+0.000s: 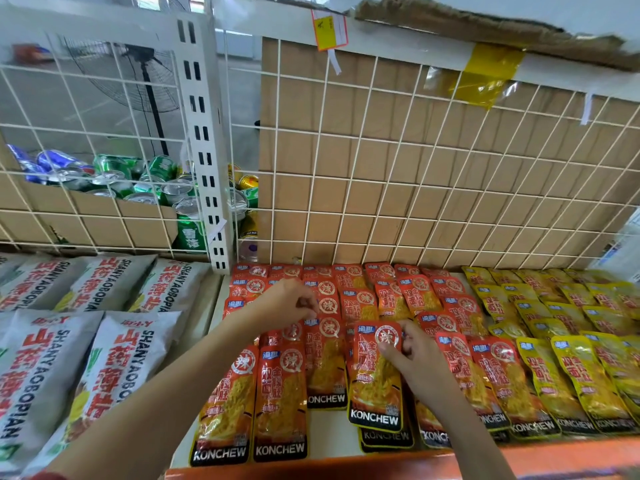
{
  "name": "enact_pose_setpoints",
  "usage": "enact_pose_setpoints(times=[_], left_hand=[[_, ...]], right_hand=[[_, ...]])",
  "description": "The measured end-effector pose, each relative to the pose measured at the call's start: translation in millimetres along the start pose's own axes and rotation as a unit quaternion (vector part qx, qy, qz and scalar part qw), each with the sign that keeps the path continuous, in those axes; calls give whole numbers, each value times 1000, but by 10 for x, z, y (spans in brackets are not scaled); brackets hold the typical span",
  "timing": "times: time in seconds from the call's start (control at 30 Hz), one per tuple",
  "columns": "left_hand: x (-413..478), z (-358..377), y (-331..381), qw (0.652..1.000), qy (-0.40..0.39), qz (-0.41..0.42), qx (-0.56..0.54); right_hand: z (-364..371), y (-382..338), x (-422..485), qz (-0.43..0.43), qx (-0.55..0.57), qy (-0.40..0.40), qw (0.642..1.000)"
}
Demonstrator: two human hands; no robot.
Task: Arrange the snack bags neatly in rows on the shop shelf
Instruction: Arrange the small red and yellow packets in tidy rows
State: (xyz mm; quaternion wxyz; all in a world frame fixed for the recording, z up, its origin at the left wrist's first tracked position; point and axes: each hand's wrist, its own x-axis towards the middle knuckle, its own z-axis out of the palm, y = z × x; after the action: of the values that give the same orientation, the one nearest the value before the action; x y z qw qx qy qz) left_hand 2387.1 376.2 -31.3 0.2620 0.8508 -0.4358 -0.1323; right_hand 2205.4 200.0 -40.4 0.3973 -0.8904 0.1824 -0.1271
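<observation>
A right hand grasps one red foil snack bag marked KONCHEW by its upper edge, above the front of the white shop shelf. The left hand, fingers curled, hovers over overlapping red bags farther back; whether it holds one cannot be told. Yellow foil bags lie right, at least five grey bags left; red and yellow overlap too much to count.

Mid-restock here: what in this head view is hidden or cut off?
Head view throughout:
- Left hand: its curled fingers hide whether it pinches a bag.
- Stacked bags under the red Konchew bag that the right hand pinches: mostly covered, count unknown.
- Yellow bags: cut off by the right edge.
- Grey Shanyaobopian bags: cut off by the left edge.
</observation>
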Motion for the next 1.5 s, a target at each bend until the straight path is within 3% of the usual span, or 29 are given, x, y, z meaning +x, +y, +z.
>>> enact_pose_setpoints(times=[0.47,0.87,1.33,1.5], left_hand=[[-34,-4,-9,1000,-16,-9,-21],[-53,-4,36,1000,-12,-1,-19],[-110,29,60,1000,14,-6,-27],[-264,9,79,996,91,3,-12]], right_hand=[[341,-413,-79,-59,-44,-94,993],[455,-502,-83,-47,-152,-40,986],[385,-501,-27,-15,-132,-34,991],[394,-493,-15,-21,-125,-60,990]])
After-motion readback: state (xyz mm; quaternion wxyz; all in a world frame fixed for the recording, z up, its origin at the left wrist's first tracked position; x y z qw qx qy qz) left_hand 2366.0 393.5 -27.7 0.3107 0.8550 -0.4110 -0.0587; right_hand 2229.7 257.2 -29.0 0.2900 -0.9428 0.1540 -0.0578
